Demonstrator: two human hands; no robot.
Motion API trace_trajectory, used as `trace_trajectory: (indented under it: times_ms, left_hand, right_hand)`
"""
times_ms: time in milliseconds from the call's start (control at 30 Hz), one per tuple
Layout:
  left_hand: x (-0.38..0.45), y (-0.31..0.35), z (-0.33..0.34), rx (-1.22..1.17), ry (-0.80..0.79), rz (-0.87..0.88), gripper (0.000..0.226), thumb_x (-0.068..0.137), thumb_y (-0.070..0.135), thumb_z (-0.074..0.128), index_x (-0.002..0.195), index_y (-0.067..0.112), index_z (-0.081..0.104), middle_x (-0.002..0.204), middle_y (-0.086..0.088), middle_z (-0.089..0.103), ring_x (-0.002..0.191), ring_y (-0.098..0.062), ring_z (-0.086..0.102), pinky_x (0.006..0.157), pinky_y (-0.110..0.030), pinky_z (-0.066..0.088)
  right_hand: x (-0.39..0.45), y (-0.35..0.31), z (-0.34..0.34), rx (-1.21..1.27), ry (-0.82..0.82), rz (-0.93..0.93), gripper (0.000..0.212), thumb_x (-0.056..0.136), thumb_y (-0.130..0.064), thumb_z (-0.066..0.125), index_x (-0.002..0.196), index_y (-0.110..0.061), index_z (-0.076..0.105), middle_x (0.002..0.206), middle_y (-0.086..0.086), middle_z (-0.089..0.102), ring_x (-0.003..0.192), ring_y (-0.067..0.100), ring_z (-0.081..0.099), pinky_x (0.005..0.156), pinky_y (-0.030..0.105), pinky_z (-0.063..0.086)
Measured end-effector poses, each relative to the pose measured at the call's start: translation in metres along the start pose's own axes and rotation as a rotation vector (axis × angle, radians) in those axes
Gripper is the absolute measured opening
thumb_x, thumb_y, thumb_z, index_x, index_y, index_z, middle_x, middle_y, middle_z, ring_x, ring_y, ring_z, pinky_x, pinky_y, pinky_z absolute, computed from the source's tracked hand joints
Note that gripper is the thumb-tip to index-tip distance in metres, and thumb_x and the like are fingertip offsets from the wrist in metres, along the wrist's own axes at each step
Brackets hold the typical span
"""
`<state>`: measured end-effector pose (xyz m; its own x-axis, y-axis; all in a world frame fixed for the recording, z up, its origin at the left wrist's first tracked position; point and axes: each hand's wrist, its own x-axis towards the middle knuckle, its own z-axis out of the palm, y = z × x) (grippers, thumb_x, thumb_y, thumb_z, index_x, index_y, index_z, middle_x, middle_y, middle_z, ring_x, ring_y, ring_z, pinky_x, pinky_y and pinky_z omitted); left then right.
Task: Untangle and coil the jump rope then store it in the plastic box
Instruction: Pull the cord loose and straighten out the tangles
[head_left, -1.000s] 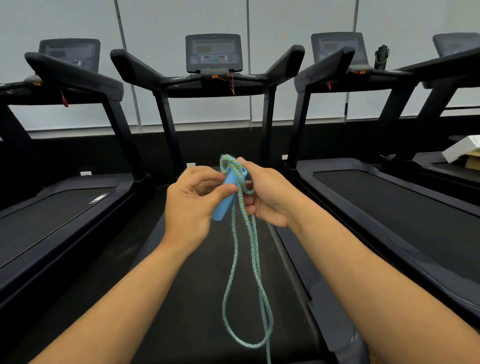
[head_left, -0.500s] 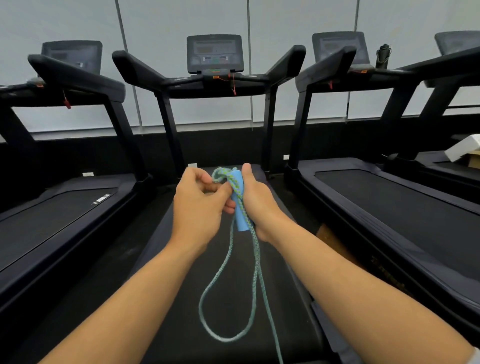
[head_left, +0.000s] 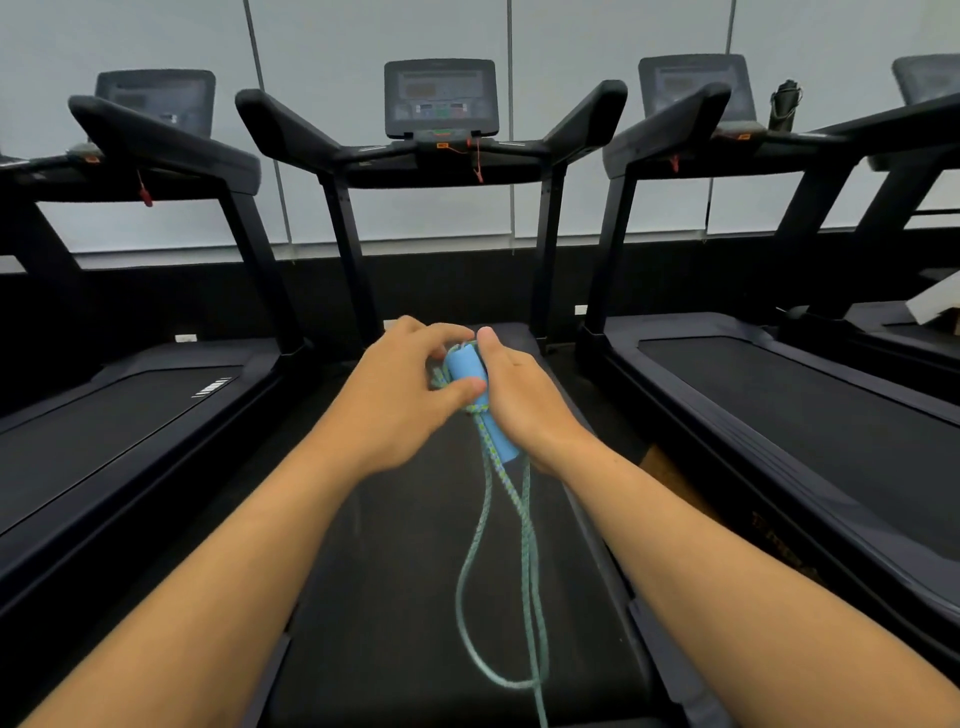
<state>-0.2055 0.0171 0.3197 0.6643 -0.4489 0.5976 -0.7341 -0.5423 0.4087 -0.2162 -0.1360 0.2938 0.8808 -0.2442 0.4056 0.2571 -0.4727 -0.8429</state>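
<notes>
1. The right hand (head_left: 524, 400) is closed around a light-blue cylindrical foam handle (head_left: 470, 384) of the jump rope, palm turned inward and thumb up beside the handle's top end. Held upright like this, the handle seems to serve as a fixed core for the cord to gather against.
2. The left hand (head_left: 400, 395) sits just left of the handle, thumb pressed across its front and fingers curled over the top. It pinches a small bunch of cord against the handle; judging by the pose, it is working a loop or wrap there, not carrying weight.
3. The teal braided cord (head_left: 485, 525) comes out between the two hands, runs down along the handle and hangs below the wrists in a long loop. One strand goes on past the bottom edge of the view.
4. A second handle cannot be made out; it may be hidden in the hands.
5. The cord hangs over the black belt of the middle treadmill (head_left: 395, 597), well below the hands. Whether it touches the belt cannot be told.
6. No plastic box is in view, so storing seems some way off; coiling looks partly done.
</notes>
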Motion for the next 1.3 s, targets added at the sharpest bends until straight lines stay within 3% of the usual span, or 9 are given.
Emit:
trace_trajectory:
  times_ms: [200,333,467,600,733,867,967,1133,1300]
  left_hand:
    - [0.001,-0.009,-0.003,0.134,-0.097,0.133,0.065,0.089,0.041,0.076,0.147,0.047,0.048,0.122,0.012,0.040,0.092,-0.005,0.052,0.084,-0.022,0.048]
    - [0.004,-0.020,-0.010,0.135,-0.113,0.217,0.053,0.083,0.041,0.081,0.133,0.036,0.064,0.121,0.015,0.043,0.092,-0.008,0.054,0.086,-0.032,0.051]
    - [0.005,-0.026,-0.016,0.115,-0.174,0.283,0.042,0.079,0.041,0.084,0.114,0.031,0.064,0.121,0.017,0.046,0.101,0.006,0.050,0.082,-0.019,0.043]
    - [0.004,-0.033,-0.022,0.171,-0.262,0.317,0.047,0.076,0.034,0.088,0.113,0.029,0.059,0.109,0.022,0.049,0.101,0.014,0.047,0.077,-0.011,0.038]
    - [0.006,-0.042,-0.024,0.177,-0.225,0.349,0.036,0.079,0.032,0.086,0.105,0.021,0.063,0.097,0.015,0.054,0.088,0.008,0.050,0.072,-0.010,0.038]
    - [0.009,-0.058,-0.021,0.132,-0.214,0.300,0.036,0.080,0.033,0.085,0.103,0.024,0.060,0.107,0.009,0.060,0.094,-0.008,0.055,0.080,-0.024,0.047]
    - [0.010,-0.069,-0.012,0.055,-0.183,0.180,0.038,0.077,0.031,0.088,0.103,0.027,0.061,0.113,0.003,0.068,0.092,-0.019,0.061,0.083,-0.035,0.052]
    - [0.009,-0.082,0.003,-0.117,-0.095,0.046,0.035,0.074,0.024,0.091,0.102,0.021,0.069,0.103,0.001,0.076,0.083,-0.022,0.068,0.080,-0.034,0.055]
    - [0.015,-0.100,0.008,-0.373,0.260,-0.105,0.018,0.089,0.015,0.079,0.100,0.013,0.064,0.097,-0.004,0.073,0.080,-0.001,0.067,0.078,-0.020,0.055]
  right_hand:
    - [0.003,0.006,0.001,-0.006,-0.022,-0.017,0.055,0.111,-0.041,0.027,0.100,-0.002,0.064,0.081,0.015,0.066,0.072,0.025,0.059,0.071,0.051,0.051]
    - [0.004,0.009,0.005,0.034,-0.029,-0.028,0.063,0.108,-0.049,0.029,0.093,0.004,0.059,0.075,0.011,0.059,0.070,0.025,0.054,0.069,0.044,0.044]
    - [0.002,0.010,0.006,0.061,-0.051,-0.084,0.052,0.110,-0.047,0.031,0.072,-0.018,0.051,0.070,0.001,0.049,0.068,0.020,0.045,0.069,0.041,0.039]
    - [0.003,0.014,0.007,0.029,-0.087,-0.102,0.050,0.109,-0.050,0.033,0.069,-0.022,0.045,0.069,-0.002,0.046,0.066,0.017,0.042,0.069,0.040,0.036]
    - [0.005,0.016,0.003,0.000,-0.181,-0.067,0.053,0.109,-0.054,0.034,0.069,-0.021,0.045,0.069,-0.004,0.047,0.064,0.016,0.042,0.069,0.037,0.036]
    - [0.011,0.025,0.000,-0.002,-0.202,-0.061,0.049,0.107,-0.055,0.037,0.074,-0.022,0.052,0.079,0.000,0.056,0.071,0.018,0.048,0.071,0.038,0.038]
    - [0.016,0.035,0.002,-0.013,-0.236,-0.024,0.043,0.105,-0.054,0.039,0.078,-0.024,0.054,0.078,0.002,0.053,0.072,0.022,0.046,0.068,0.038,0.036]
    - [0.027,0.057,0.000,0.153,-0.297,0.066,0.038,0.108,-0.044,0.045,0.092,-0.015,0.061,0.072,0.000,0.053,0.055,0.012,0.042,0.052,0.027,0.035]
    - [0.035,0.086,-0.009,0.364,-0.278,0.187,0.031,0.110,-0.034,0.046,0.090,-0.015,0.061,0.075,0.002,0.058,0.048,0.008,0.026,0.044,0.021,0.021]
